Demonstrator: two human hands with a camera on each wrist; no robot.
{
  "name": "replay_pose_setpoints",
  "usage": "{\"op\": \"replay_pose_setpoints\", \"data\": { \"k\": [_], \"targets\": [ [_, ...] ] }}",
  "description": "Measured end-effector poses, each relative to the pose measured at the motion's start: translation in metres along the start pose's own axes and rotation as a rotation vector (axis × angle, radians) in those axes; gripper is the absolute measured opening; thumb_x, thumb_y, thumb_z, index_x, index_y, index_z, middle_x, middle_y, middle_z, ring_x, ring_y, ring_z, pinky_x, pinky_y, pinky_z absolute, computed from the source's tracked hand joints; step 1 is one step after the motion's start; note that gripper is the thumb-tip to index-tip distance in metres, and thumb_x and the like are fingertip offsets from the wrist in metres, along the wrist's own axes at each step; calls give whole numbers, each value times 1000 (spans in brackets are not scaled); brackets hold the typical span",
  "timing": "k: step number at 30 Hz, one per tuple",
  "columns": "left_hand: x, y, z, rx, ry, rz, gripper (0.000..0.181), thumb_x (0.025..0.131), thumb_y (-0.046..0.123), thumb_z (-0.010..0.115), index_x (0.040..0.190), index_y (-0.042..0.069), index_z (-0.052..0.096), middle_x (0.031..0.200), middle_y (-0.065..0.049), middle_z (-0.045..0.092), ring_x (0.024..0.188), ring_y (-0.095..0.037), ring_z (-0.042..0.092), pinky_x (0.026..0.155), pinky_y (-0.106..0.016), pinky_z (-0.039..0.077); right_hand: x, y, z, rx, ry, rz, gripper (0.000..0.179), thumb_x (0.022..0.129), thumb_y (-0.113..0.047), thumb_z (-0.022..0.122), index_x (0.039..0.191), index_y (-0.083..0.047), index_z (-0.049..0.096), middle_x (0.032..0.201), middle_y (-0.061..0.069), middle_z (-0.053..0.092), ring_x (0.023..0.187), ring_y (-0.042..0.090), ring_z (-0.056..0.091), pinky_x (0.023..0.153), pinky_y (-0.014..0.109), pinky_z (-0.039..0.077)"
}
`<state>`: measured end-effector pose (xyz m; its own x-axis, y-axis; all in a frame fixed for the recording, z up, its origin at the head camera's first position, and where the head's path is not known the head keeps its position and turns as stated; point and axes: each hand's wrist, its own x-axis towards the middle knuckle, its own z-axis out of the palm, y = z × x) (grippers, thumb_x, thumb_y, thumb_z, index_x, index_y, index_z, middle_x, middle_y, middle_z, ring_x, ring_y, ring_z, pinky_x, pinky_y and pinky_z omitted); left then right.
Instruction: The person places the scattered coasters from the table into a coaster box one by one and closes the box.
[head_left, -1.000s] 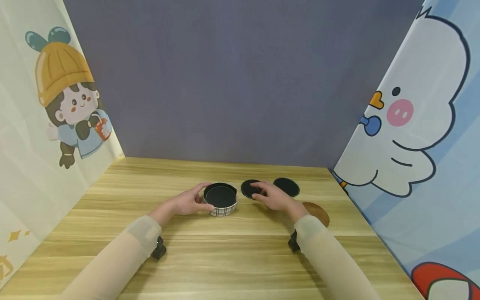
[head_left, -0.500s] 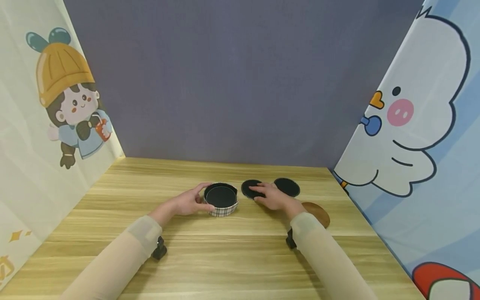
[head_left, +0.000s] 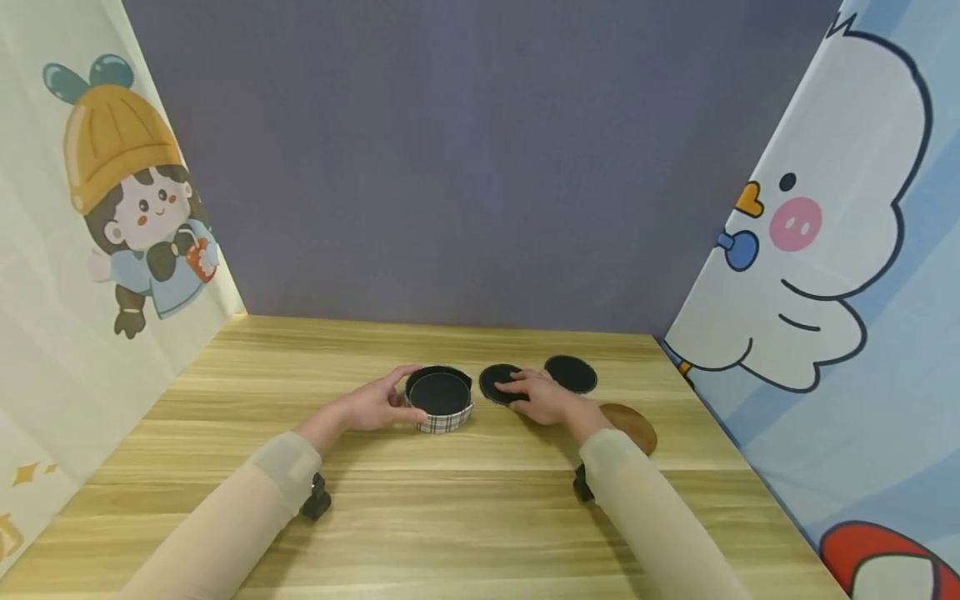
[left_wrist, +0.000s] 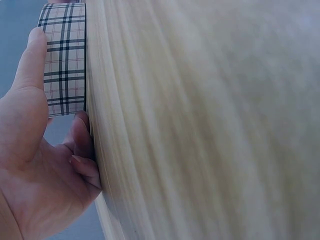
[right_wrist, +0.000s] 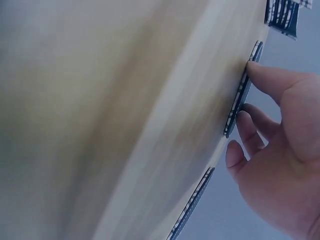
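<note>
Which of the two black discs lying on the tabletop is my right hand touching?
The black disc nearer the plaid holder; your right hand is at its edge. The other disc, farther right, lies untouched.

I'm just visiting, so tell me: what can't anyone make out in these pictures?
Head view: anything beneath the top disc in the plaid holder; that disc covers it.
Head view: part of the brown disc, behind the right arm.
Left wrist view: the holder's inside, hidden by its wall.
Right wrist view: the rest of the holder, cut off by the top edge; one end of the lowest disc, cut off by the bottom edge.
</note>
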<state>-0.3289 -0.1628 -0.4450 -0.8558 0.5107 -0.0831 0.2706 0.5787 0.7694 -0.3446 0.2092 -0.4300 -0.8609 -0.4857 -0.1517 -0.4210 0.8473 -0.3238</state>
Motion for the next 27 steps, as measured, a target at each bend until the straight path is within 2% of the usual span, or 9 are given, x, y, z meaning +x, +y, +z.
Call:
{"op": "replay_pose_setpoints", "data": {
  "k": [8, 11, 16, 19, 22, 27],
  "targets": [
    [-1, 2, 0, 8, 0, 3, 104, 97, 46, 85, 175, 19, 22, 80, -4, 66, 74, -17, 59, 73, -36, 50, -19, -1, 1, -18, -24, -62, 50, 113, -26, 63, 163, -27, 55, 177, 17, 37, 164, 54, 24, 131, 72, 18],
    [-1, 2, 0, 18, 3, 1, 104, 97, 46, 85, 175, 18, 22, 81, -5, 66, 74, -18, 60, 73, -36, 50, -26, 0, 3, -23, -32, -77, 51, 113, -28, 64, 163, -29, 55, 177, 15, 37, 165, 53, 23, 132, 72, 17],
    [-1, 2, 0, 16, 6, -2, 105, 97, 46, 86, 176, 18, 22, 81, -6, 66, 75, -18, 60, 73, -36, 51, -40, -1, 6, 29, -58, -102, 51, 113, -26, 65, 163, -27, 56, 177, 16, 36, 166, 54, 19, 132, 73, 14],
    [-1, 2, 0, 19, 7, -2, 106, 97, 47, 85, 176, 18, 21, 82, -6, 66, 75, -18, 60, 73, -36, 50, -48, -2, 6, 29, -67, -128, 51, 112, -26, 67, 162, -27, 57, 176, 17, 37, 165, 54, 22, 131, 73, 17],
    [-1, 2, 0, 21, 8, -2, 106, 97, 46, 85, 176, 17, 21, 82, -6, 66, 75, -18, 60, 73, -36, 50, -57, -4, 7, 15, -75, -142, 52, 111, -27, 68, 162, -28, 57, 175, 16, 39, 163, 53, 26, 128, 72, 25],
    [-1, 2, 0, 17, 8, 1, 105, 97, 44, 85, 176, 17, 22, 80, -5, 64, 74, -18, 59, 73, -36, 50, -68, -9, 8, 11, -81, -144, 51, 111, -29, 68, 161, -32, 57, 175, 14, 40, 163, 49, 29, 125, 69, 34]
  ]
}}
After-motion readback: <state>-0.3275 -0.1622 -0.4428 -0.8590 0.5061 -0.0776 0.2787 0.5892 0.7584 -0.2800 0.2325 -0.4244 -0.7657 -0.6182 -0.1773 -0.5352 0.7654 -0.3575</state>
